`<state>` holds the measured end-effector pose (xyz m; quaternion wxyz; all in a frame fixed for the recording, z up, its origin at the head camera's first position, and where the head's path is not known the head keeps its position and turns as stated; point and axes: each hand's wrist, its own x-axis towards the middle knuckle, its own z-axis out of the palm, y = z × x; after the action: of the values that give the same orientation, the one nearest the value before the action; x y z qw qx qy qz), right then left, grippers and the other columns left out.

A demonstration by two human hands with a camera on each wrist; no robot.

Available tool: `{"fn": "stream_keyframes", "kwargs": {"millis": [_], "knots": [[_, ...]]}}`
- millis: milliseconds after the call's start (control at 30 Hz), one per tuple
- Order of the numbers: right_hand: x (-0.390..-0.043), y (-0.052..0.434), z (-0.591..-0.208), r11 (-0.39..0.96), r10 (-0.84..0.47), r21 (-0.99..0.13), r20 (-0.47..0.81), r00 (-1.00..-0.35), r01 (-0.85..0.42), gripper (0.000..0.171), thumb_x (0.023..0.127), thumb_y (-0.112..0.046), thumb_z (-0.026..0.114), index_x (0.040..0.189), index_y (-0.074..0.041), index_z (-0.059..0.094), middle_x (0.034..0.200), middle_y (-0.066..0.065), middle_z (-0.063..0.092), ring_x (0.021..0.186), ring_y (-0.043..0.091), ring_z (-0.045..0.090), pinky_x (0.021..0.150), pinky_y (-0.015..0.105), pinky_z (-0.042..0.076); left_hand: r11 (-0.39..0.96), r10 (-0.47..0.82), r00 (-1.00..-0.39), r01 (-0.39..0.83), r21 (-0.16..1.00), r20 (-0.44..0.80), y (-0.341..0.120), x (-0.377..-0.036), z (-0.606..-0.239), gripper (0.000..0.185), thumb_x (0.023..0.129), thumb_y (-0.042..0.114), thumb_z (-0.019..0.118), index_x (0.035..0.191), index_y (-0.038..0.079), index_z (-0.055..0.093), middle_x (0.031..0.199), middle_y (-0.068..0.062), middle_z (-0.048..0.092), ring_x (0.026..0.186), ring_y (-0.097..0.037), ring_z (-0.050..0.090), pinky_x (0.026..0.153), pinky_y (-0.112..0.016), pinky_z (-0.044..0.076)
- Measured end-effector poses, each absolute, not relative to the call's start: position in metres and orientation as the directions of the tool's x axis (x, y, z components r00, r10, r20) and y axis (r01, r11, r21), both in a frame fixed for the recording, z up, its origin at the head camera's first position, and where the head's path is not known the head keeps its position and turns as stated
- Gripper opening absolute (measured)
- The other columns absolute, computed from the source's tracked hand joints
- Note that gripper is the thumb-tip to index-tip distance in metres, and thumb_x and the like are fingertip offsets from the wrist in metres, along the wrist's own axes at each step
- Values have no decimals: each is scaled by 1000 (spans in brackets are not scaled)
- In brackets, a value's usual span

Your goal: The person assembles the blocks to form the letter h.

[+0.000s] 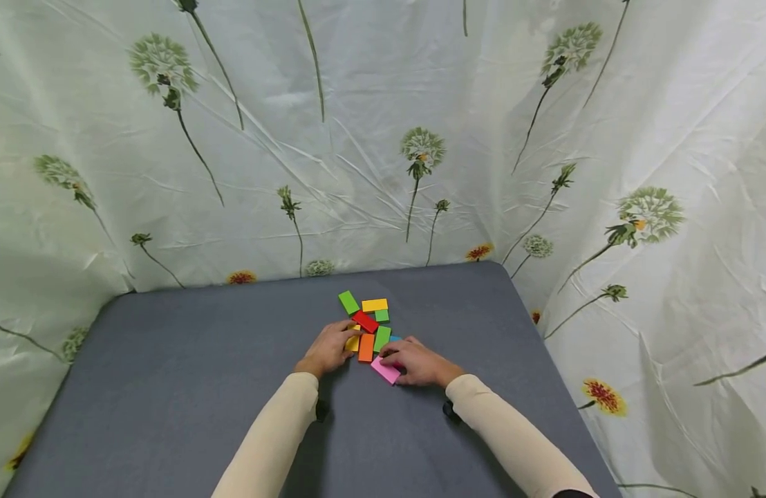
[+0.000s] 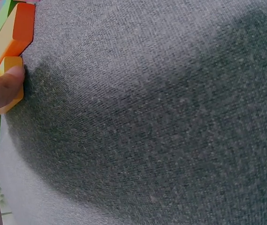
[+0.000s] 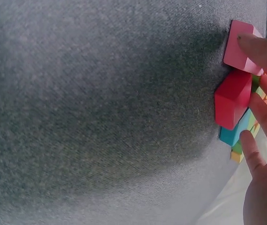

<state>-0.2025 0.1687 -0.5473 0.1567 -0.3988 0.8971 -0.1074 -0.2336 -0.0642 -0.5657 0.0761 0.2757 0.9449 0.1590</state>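
Note:
A cluster of flat coloured blocks lies mid-table. My left hand [image 1: 330, 349] pinches a yellow block [image 1: 353, 343], with the thumb [image 2: 2, 89] against the yellow block's [image 2: 11, 65] end. An orange block [image 1: 366, 347] [image 2: 18, 30] and a green block [image 1: 381, 338] lie just right of it, and a red block [image 1: 365, 321] sits above. My right hand [image 1: 415, 361] rests on the cluster's near right. One finger [image 3: 264, 49] presses on top of a pink block [image 1: 386, 370] [image 3: 239, 47]. The other fingers lie over a crimson block [image 3: 232, 98] and a blue block [image 3: 234, 133].
Another yellow block [image 1: 375, 305] and two more green blocks [image 1: 348, 302] [image 1: 381, 316] lie at the far side of the cluster. The grey cloth-covered table [image 1: 171, 387] is walled by a dandelion-print curtain [image 1: 383, 138] at the back and both sides.

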Motion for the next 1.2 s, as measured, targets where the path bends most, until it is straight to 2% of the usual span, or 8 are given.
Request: {"fn": "stream_keyframes", "kwargs": {"millis": [233,567,933,1200], "knots": [[-205,165,-541,646,-762,-305,-197,-617,-700,44,84,-21,76,126,-17,65,128,-3,57,122,15,49,103,43,34,808,536,-842,488,331,-68,-63,-235,-563,41,83,10,75,122,12,66,134,-11,53,123,-30,50,107,-47,34],[-208,160,-539,637,-770,-264,-226,-596,-724,44,83,-23,77,125,-17,65,127,-4,57,120,12,50,100,34,36,798,541,-839,488,354,-63,-64,-235,-562,38,83,10,75,120,12,67,132,-11,54,121,-31,51,107,-48,34],[-209,157,-538,658,-751,-221,-251,-610,-720,50,81,-25,79,128,-18,63,126,-5,57,111,13,50,90,29,38,786,555,-830,502,362,-57,-64,-238,-564,37,82,10,76,118,9,67,127,-12,56,117,-32,53,105,-48,37],[-211,156,-540,660,-750,-209,-236,-618,-721,49,79,-26,81,125,-18,66,125,-3,59,114,15,50,94,33,38,783,547,-835,488,387,-55,-81,-234,-566,41,79,19,80,116,10,67,121,-11,59,116,-30,53,104,-48,37]]}}
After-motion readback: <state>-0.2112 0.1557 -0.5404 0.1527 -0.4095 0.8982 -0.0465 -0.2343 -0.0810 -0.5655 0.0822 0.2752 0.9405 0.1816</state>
